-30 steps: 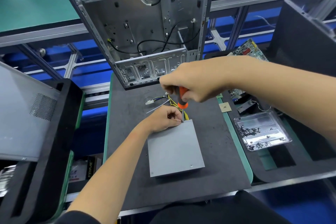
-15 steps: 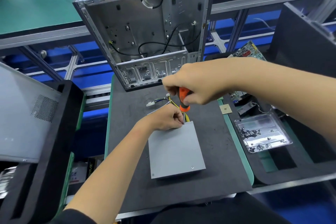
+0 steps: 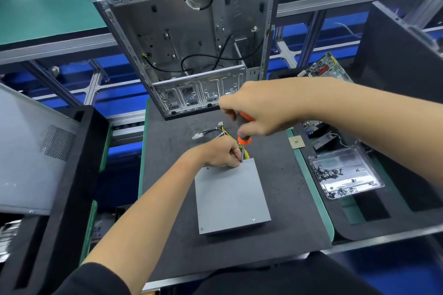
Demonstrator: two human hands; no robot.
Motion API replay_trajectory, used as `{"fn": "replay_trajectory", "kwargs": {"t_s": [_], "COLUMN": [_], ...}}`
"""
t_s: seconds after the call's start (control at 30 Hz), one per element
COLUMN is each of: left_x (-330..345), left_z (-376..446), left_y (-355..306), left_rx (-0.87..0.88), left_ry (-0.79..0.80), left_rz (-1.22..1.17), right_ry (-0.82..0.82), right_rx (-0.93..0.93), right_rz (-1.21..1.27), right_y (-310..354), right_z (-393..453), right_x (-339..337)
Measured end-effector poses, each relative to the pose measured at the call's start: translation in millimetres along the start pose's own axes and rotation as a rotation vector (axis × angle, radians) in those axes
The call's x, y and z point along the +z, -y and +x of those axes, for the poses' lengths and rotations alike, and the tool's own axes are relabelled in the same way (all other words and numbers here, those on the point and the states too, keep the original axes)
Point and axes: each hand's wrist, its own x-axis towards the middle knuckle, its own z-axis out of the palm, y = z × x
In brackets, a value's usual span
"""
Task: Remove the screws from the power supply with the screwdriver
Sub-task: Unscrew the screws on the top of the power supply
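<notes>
A grey power supply [image 3: 231, 196] lies flat on the black mat, its yellow and white cables [image 3: 217, 131] trailing away from its far end. My right hand [image 3: 259, 109] grips the orange handle of a screwdriver [image 3: 244, 140], held upright with its tip at the supply's far edge. My left hand [image 3: 221, 152] rests at that far edge, its fingertips pinching the screwdriver's shaft near the tip. One screw [image 3: 253, 218] shows at the near right corner of the lid. The screw under the tip is hidden by my fingers.
An empty computer case [image 3: 191, 38] stands open at the back of the mat [image 3: 167, 175]. A clear tray [image 3: 345, 172] with several loose screws sits to the right, beyond it a circuit board [image 3: 323, 67]. A grey side panel [image 3: 26, 148] lies at the left.
Both hands keep their hold at the far edge of the supply. My right hand has shifted slightly on the handle; the view has drifted a little.
</notes>
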Motion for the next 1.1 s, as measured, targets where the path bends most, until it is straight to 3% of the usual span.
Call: {"fn": "replay_trajectory", "kwargs": {"t_s": [0.17, 0.33, 0.57, 0.77, 0.97, 1.1], "left_x": [-0.4, 0.2, 0.2, -0.7, -1.0, -0.6], "left_z": [-1.6, 0.3, 0.7, 0.6, 0.0, 0.2], "left_y": [-2.1, -1.3, -2.2, -5.3, -5.3, -4.4], "left_rx": [0.002, -0.032, -0.029, -0.035, -0.027, -0.048], "left_ry": [0.011, 0.025, 0.027, 0.041, 0.035, 0.033], "left_rz": [-0.009, -0.007, -0.006, -0.013, 0.01, 0.018], "right_ry": [0.05, -0.045, 0.039, -0.052, 0.051, -0.041], "right_rx": [-0.035, 0.12, -0.032, 0.11, -0.052, 0.086], "right_rz": [0.127, -0.029, 0.167, -0.14, 0.163, -0.092], "right_y": [0.7, 0.5, 1.6, 2.8, 3.8, 2.7], "right_z": [-4.0, -0.1, -6.1, 1.8, -2.5, -0.7], "right_x": [-2.6, 6.9, 0.0, 7.1, -0.3, 7.4]}}
